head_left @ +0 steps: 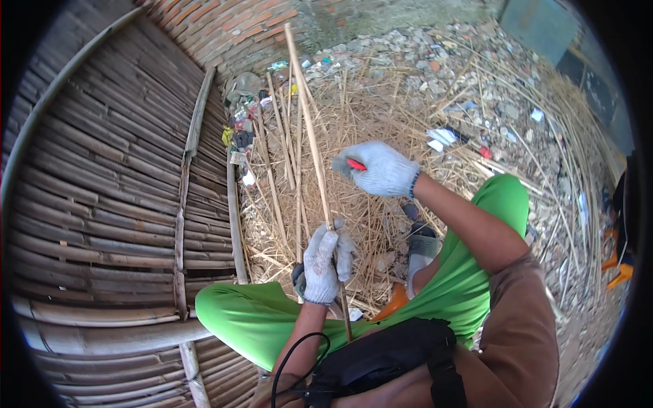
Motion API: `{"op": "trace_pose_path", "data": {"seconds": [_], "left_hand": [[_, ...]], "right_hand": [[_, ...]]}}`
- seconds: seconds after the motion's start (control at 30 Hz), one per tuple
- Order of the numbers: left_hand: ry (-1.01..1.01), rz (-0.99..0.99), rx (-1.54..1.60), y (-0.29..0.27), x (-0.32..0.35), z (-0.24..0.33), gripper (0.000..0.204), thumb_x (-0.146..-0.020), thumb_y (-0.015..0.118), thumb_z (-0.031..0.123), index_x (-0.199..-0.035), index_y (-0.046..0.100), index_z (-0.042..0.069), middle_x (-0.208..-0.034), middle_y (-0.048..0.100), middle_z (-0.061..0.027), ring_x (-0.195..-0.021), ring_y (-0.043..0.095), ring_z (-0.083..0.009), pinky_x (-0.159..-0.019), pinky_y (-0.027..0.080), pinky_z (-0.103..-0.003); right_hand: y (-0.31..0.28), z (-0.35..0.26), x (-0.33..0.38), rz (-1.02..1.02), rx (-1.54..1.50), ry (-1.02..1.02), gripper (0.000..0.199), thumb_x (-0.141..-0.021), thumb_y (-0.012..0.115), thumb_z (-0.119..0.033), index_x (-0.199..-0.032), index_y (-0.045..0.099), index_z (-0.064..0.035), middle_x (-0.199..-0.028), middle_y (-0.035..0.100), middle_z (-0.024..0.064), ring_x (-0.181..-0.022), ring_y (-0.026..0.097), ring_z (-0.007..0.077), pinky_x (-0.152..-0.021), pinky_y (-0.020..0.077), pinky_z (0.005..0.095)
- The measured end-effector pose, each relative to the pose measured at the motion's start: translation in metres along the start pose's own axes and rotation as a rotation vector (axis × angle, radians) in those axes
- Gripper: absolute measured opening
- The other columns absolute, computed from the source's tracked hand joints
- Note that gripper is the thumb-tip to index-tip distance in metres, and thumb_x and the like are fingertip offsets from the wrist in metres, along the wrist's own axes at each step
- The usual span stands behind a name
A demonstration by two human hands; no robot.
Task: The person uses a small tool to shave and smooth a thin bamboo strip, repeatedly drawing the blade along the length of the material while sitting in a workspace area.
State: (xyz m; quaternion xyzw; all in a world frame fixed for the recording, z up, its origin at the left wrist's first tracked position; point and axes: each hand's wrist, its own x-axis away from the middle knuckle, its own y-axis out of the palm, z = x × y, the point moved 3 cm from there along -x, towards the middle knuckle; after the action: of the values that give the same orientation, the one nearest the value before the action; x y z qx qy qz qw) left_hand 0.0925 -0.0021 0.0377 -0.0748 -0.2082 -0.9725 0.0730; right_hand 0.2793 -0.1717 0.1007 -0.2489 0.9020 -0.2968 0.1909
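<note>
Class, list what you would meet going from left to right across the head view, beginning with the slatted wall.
Slatted wall, gloved left hand, gloved right hand, white scraps, small red scrap, grey-green panel, orange object.

Bending both knees [507, 194] wide apart. Pointing the left forearm [301, 347] forward between them, curling the gloved left hand [320, 266] into a grip with its back facing up. Bending the right elbow [507, 262], angling the right forearm [466, 221] forward and inward, holding the gloved right hand [382, 170] farther ahead, closing the fingers [344, 163] firmly and turning the knuckles leftward.
</note>
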Motion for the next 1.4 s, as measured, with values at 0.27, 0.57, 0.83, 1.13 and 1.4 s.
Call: {"op": "trace_pose_path", "data": {"seconds": [0.27,0.57,0.83,1.13,1.4], "left_hand": [[-0.015,-0.051,0.043,-0.001,-0.005,0.002,0.046,-0.111,0.061,0.035,-0.138,0.059,-0.002,-0.094,0.073,-0.014,-0.046,0.052,-0.0151,-0.04,0.043,-0.028],[-0.05,-0.126,0.137,0.002,-0.003,0.006,0.041,-0.115,0.053,0.032,-0.139,0.057,-0.001,-0.098,0.077,-0.0188,-0.044,0.049,-0.0118,-0.039,0.043,-0.027],[-0.102,-0.153,0.081,0.008,0.0,-0.006,0.038,-0.115,0.055,0.033,-0.133,0.056,0.0,-0.092,0.074,-0.0146,-0.042,0.047,-0.0119,-0.036,0.038,-0.027],[-0.201,-0.208,-0.154,0.009,0.02,-0.02,0.04,-0.116,0.055,0.031,-0.143,0.057,0.001,-0.099,0.073,-0.0082,-0.072,0.066,-0.013,-0.063,0.056,-0.029],[-0.327,-0.158,-0.179,0.024,0.03,0.012,0.036,-0.115,0.058,0.029,-0.141,0.062,0.004,-0.081,0.056,0.0035,-0.06,0.045,-0.0047,-0.053,0.034,-0.022]], "right_hand": [[-0.007,0.017,-0.004,-0.13,0.219,0.024,0.026,-0.098,0.071,-0.027,-0.114,0.078,-0.0078,-0.101,0.078,0.02,-0.097,0.076,0.0374,-0.089,0.0604,0.0462],[-0.008,0.009,0.001,-0.237,0.129,0.04,0.031,-0.099,0.072,-0.03,-0.119,0.076,-0.0071,-0.111,0.08,0.0167,-0.105,0.078,0.0328,-0.094,0.0607,0.0435],[0.012,-0.016,0.002,-0.197,-0.583,0.263,0.046,-0.103,0.075,-0.049,-0.115,0.075,-0.0051,-0.081,0.069,0.0009,-0.056,0.056,0.0078,-0.05,0.0455,0.0287],[0.01,0.023,-0.002,-0.007,-0.515,0.396,0.047,-0.102,0.075,-0.052,-0.105,0.076,-0.0057,-0.065,0.058,-0.0014,-0.052,0.054,0.0093,-0.048,0.0428,0.0291],[-0.05,0.044,-0.013,0.386,-0.918,0.33,0.045,-0.108,0.07,-0.04,-0.123,0.07,0.0028,-0.095,0.076,0.0072,-0.052,0.056,0.0105,-0.049,0.0492,0.0286]]}}
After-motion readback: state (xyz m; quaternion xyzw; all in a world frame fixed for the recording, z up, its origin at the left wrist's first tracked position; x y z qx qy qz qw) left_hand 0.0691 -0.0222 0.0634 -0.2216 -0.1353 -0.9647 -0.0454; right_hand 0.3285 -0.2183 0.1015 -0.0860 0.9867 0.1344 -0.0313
